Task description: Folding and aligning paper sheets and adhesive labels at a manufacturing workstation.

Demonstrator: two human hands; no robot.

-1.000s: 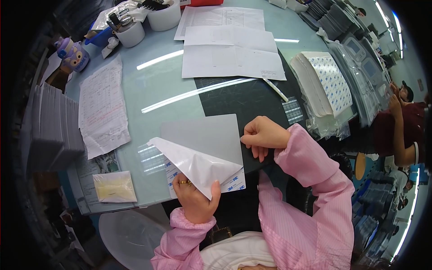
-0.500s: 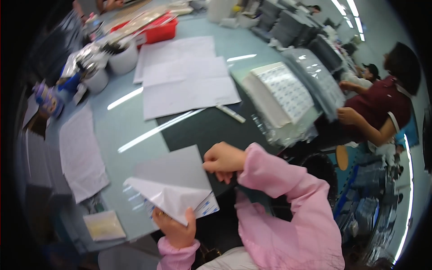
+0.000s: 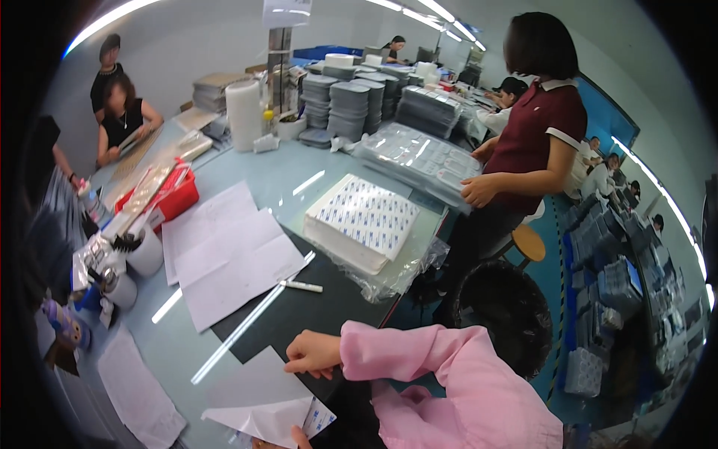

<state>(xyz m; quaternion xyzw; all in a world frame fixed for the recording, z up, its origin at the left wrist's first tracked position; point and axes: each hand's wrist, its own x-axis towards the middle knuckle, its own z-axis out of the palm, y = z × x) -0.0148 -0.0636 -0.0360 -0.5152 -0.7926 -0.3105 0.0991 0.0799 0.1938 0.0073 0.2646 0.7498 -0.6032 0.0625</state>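
Pale tabletop (image 3: 258, 168) stretches behind the sheet (image 3: 262, 380) at bottom centre, whose film (image 3: 265, 420) is folded partly back: lifting looks begun, not finished. Below, the left hand (image 3: 301, 438) shows little but a thumb at the film (its opening I cannot tell); above, the right hand (image 3: 313, 353) curls nearly closed at the sheet's edge, any pinch unclear, with stacked pads (image 3: 363, 217) beyond, mid-frame.

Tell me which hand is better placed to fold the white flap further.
Probably your left hand, mostly out of view: its thumb is at the white flap. Your right hand sits farther off, by the edge of the grey sheet.
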